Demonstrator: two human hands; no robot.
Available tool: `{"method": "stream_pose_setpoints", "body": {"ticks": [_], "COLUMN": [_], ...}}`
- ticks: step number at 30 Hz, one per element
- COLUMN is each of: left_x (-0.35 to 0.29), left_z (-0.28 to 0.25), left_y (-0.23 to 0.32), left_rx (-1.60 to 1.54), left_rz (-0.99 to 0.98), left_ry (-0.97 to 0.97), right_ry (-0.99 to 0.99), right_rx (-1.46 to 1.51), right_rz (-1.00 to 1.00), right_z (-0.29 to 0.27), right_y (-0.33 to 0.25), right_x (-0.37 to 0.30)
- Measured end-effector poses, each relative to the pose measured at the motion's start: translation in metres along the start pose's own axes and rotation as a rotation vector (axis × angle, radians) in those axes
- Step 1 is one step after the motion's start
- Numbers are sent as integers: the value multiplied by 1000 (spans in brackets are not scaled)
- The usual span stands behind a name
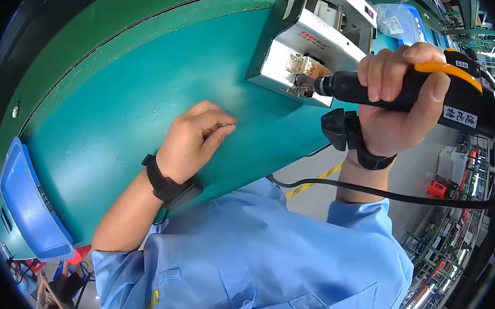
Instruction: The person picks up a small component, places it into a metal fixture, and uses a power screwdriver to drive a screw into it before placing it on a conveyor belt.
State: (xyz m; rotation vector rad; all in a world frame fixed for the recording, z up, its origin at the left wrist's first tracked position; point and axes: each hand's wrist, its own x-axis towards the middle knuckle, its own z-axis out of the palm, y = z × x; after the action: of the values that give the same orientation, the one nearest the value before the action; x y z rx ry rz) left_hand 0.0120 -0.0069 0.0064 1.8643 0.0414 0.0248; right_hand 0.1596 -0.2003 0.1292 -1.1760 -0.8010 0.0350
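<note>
My right hand [397,101] is wrapped round a black and orange electric screwdriver [352,86], held almost level. The screwdriver's nose points left and meets the front of a silver screw feeder [276,66], beside its small metal pick-up part; whether they touch is hard to tell. My left hand [192,136] is closed in a pinch just above the green mat [112,112], left of the feeder. Something tiny shows between thumb and forefinger, too small to name. Each wrist wears a black strap.
A blue plastic tray [27,195] stands at the mat's left end. The screwdriver's black cable [399,193] loops below my right forearm. Behind the feeder is a clear plastic bag [390,21] by a blue bin. Small specks lie on the mat. Another person [54,303] is at lower left.
</note>
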Motion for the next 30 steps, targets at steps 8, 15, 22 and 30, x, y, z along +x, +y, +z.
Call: {"method": "stream_pose_setpoints", "body": {"ticks": [8,15,22,30], "left_x": [-1,-1,-4,-5], "left_z": [-4,0,0,4], "left_y": [-4,-5,-7,-12], "left_rx": [32,-26,56,47], "left_rz": [48,31,109,118], "left_ry": [-34,-10,3,27], "right_ry": [101,-30,-71,-191], "right_rx": [203,259,80,-76], "right_rz": [225,181,271,205], "right_z": [4,48,77,84], "right_y": [5,13,10,22], "right_x": [27,-22,-38,-48]}}
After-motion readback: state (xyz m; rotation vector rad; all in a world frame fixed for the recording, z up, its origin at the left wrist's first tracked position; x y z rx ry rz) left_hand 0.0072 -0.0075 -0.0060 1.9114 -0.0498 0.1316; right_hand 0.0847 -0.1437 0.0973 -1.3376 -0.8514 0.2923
